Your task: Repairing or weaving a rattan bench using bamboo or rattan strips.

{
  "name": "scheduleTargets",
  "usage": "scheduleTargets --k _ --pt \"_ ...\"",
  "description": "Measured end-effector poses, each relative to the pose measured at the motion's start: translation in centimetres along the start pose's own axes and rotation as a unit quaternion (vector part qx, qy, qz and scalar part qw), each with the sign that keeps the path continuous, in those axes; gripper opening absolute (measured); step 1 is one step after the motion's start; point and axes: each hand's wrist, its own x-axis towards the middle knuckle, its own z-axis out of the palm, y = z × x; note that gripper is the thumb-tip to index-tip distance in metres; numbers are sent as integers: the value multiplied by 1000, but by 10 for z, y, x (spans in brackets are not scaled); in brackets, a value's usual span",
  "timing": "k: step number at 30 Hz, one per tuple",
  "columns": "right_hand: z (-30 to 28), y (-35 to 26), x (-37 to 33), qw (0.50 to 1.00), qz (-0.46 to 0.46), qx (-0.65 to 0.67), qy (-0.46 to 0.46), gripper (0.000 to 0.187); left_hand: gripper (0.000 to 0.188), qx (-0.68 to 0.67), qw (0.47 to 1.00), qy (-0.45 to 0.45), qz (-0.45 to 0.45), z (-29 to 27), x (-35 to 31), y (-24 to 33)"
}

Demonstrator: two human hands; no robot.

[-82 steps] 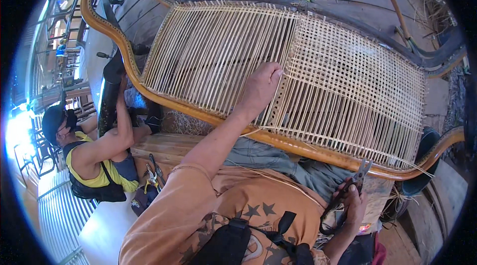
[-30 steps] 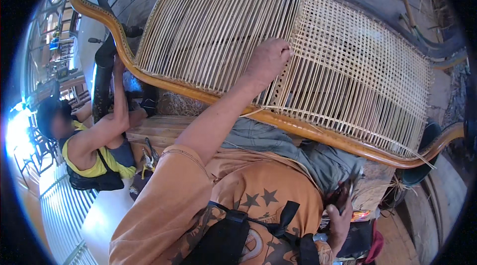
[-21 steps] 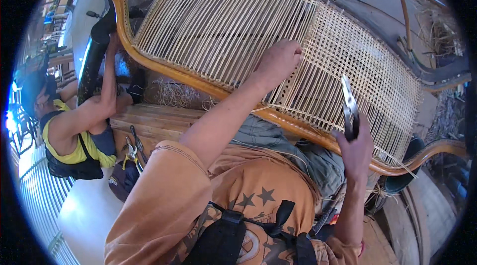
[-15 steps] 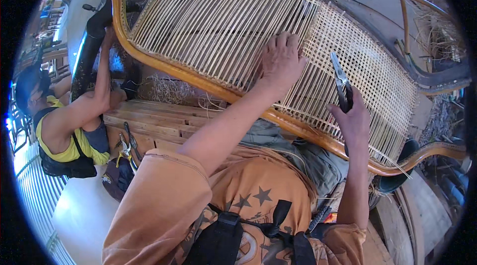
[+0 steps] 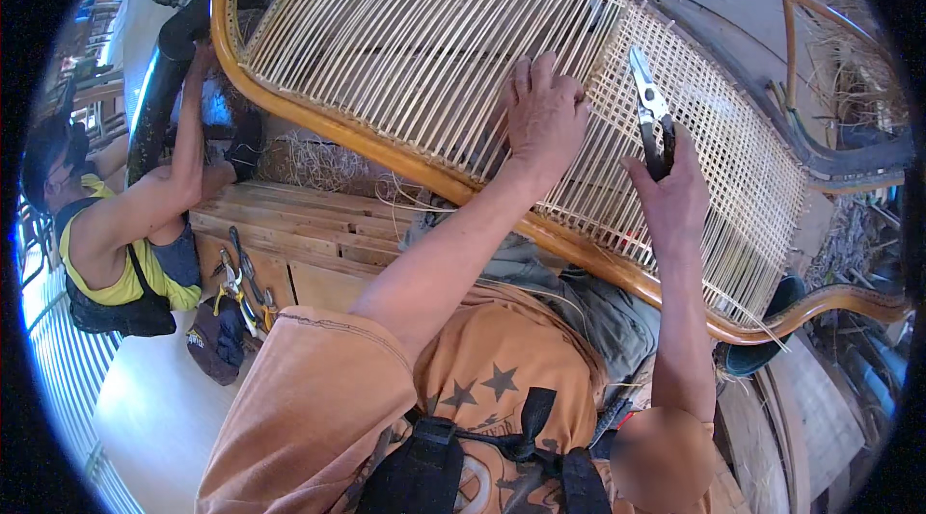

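Note:
A cane panel [image 5: 415,51] is stretched inside a curved, varnished wooden frame [image 5: 357,135] in front of me. Its left part has only parallel strands, while the right part is a woven mesh [image 5: 733,148]. My left hand [image 5: 548,123] rests over the strands just left of where the mesh begins. Its fingers are bent and closed, and whatever is under the fingertips is hidden. In my right hand [image 5: 672,191] is a pair of snips [image 5: 650,104] with black handles. The blades point away from me above the mesh, and their tips look nearly together.
A co-worker [image 5: 125,234] in a yellow top sits at the left, an arm reaching to a dark post. Wooden planks [image 5: 289,225] lie left of my lap, with several pliers [image 5: 246,287] and a dark cap [image 5: 214,340] beside them. Cane scraps [image 5: 309,162] are behind the planks.
My right hand has brought the snips slightly left and away from me. The left hand stays near the same strands, with its fingers more bent. The view has shifted slightly.

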Motion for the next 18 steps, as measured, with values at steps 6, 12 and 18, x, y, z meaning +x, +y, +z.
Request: scheduleTargets --k 6,12,18 --pt "6 8 2 992 12 -95 -84 56 30 -3 1000 -20 -20 -9 1 0" --pt "-5 -2 0 999 11 -43 -21 62 30 18 997 -42 58 -58 -37 -17" --pt "23 12 -2 983 7 -131 -129 64 24 -22 995 -49 80 -69 -48 -24"
